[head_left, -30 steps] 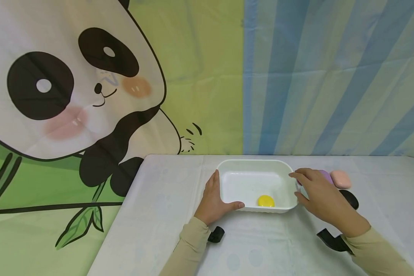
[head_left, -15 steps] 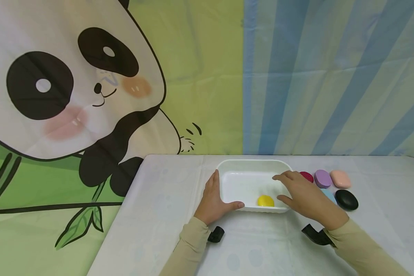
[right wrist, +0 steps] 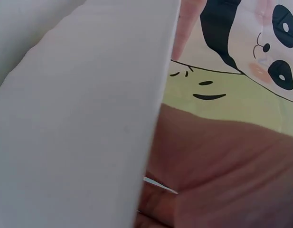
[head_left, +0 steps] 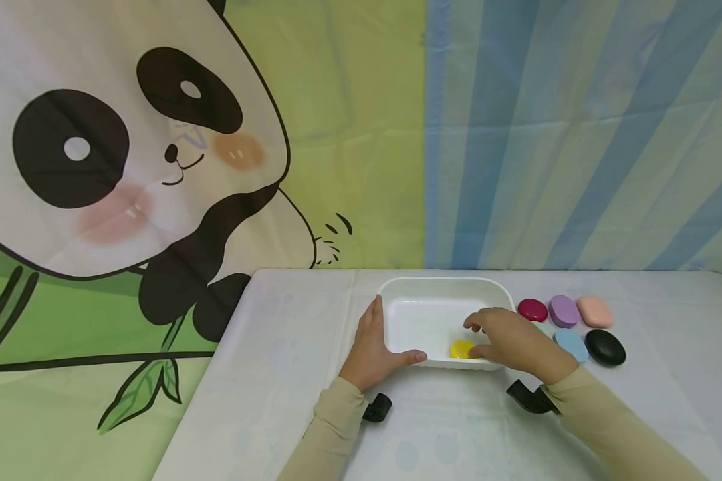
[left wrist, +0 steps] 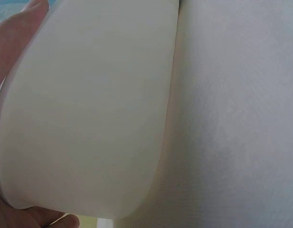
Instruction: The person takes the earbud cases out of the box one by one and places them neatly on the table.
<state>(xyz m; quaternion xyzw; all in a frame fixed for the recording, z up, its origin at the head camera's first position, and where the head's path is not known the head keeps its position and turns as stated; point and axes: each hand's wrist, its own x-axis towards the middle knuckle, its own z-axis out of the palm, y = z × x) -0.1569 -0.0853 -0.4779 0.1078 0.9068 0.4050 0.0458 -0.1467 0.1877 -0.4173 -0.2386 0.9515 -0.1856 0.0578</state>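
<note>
A white rectangular tub (head_left: 433, 314) stands on the cloth-covered table. My left hand (head_left: 376, 354) rests on its left front corner, fingers straight along the left end and thumb along the front rim. The left wrist view shows the tub's outer wall (left wrist: 89, 114) close up. Inside, near the front wall, lies a smooth yellow rounded piece (head_left: 460, 349). My right hand (head_left: 514, 342) reaches over the tub's right front corner. Its thumb is right at the yellow piece's right edge, its bent fingers above, with a gap between. In the right wrist view, the tub wall hides the fingertips.
Right of the tub lie smooth rounded pieces: red (head_left: 532, 309), purple (head_left: 563, 311), peach (head_left: 594, 312), light blue (head_left: 571, 345) and black (head_left: 605, 348). A pale one (head_left: 543, 328) is partly behind my right hand. A panda-print cloth (head_left: 204, 167) hangs behind the table.
My right hand has moved left and down, from outside the tub's right end to inside it by the yellow piece. The pieces it covered now show. The left hand and tub stay put.
</note>
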